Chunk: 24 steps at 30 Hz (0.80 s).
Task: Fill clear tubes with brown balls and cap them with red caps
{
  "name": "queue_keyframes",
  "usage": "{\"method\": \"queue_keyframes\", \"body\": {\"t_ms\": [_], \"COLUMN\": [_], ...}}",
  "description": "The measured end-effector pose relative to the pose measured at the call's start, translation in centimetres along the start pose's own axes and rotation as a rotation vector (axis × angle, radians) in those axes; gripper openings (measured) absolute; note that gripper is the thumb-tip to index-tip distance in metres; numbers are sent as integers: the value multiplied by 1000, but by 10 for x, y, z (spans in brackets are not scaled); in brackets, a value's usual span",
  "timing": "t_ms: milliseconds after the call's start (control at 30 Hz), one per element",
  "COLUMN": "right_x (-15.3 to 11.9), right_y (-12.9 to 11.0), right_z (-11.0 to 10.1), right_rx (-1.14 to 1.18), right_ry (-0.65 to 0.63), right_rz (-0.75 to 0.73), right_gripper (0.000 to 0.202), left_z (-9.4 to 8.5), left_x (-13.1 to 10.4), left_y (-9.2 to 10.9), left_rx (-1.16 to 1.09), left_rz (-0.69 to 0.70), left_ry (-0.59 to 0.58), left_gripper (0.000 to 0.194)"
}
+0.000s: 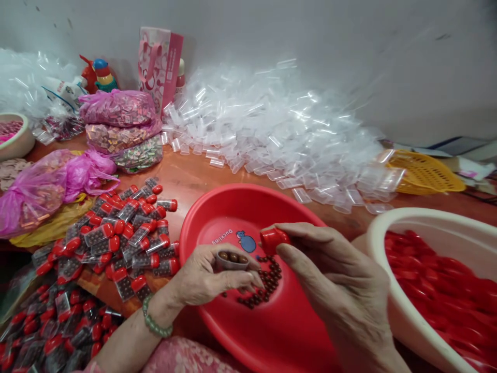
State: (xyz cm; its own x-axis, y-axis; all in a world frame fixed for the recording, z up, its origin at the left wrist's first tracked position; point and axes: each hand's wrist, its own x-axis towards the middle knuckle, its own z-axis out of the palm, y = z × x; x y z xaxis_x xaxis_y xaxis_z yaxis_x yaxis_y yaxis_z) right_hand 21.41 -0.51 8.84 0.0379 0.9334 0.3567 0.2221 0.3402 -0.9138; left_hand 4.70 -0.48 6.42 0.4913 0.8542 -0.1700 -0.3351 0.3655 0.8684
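My left hand (205,277), with a green bead bracelet (155,318) on its wrist, is closed around a small clear container (232,263). Brown balls show at the container's open mouth. My right hand (337,280) pinches a red cap (274,240) between thumb and fingers, a little to the right of the container and apart from it. Both hands are over a red basin (310,321) with a blue cartoon print inside. Loose brown balls (267,282) lie on the basin's bottom, partly hidden by my left hand.
Filled red-capped containers (128,228) are heaped on the left. Clear empty containers (272,129) form a large pile against the wall. A white tub (382,228) of red caps (438,295) stands on the right, a yellow basket (427,171) behind it. Pink bags (116,106) sit back left.
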Motion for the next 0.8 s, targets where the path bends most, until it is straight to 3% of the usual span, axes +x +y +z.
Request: {"method": "queue_keyframes", "body": {"t_ms": [167, 267, 400, 633, 800], "right_x": [0, -1, 0, 4, 4], "right_y": [-7, -5, -1, -4, 3], "right_z": [2, 3, 3, -3, -7], "right_rx": [6, 41, 98, 108, 105], "right_ry": [-102, -54, -7, -135, -103], "right_rz": [-118, -46, 91, 98, 134], "right_gripper": [32, 29, 26, 26, 23], "left_z": [4, 2, -4, -8, -7], "left_x": [-3, -2, -2, -3, -5], "left_y": [8, 9, 2, -3, -1], "left_rx": [54, 7, -116, -287, -328], "left_rz": [47, 22, -55, -69, -91], "left_ry": [-2, -27, -165, -263, -306], "left_gripper": [13, 18, 36, 53, 59]}}
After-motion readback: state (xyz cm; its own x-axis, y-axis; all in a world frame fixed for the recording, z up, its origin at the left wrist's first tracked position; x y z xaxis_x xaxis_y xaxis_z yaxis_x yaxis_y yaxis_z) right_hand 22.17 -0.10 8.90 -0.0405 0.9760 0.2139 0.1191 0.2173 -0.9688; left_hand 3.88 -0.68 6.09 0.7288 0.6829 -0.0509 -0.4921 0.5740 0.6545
